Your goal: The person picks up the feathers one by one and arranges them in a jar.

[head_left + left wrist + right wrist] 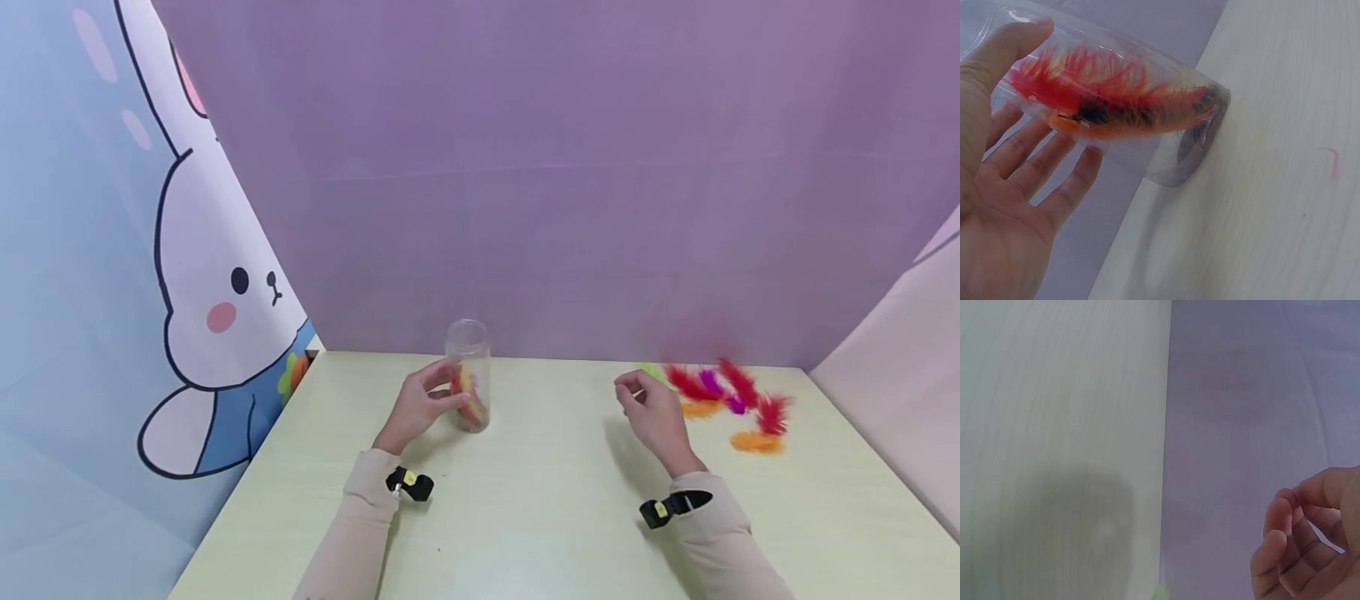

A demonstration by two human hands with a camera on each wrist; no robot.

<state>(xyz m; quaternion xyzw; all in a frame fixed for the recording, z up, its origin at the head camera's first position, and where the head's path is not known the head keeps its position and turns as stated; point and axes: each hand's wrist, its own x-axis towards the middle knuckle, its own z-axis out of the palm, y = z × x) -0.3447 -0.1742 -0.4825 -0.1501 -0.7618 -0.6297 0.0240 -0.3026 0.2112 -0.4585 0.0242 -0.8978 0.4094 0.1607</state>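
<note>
A tall clear jar [480, 375] stands upright on the table. Inside it lie red, orange and yellowish feathers [1116, 94], some with dark parts. My left hand [423, 404] holds the jar from its left side, thumb on one side and fingers on the other. Over the table to the right of the jar, my right hand [652, 412] hovers with loosely curled fingers and its thumb close to the index fingertip. Nothing shows between those fingers in the right wrist view. Just beyond it lie loose red feathers [738, 383], orange feathers [756, 442] and purple feathers [711, 382].
A green feather [651, 372] is partly hidden behind the right hand. The pale wooden table [540, 500] ends at a purple cloth backdrop [570, 208]. A rabbit-print cloth [210, 275] hangs at the left. One thin pink strand [1334, 164] lies on the table.
</note>
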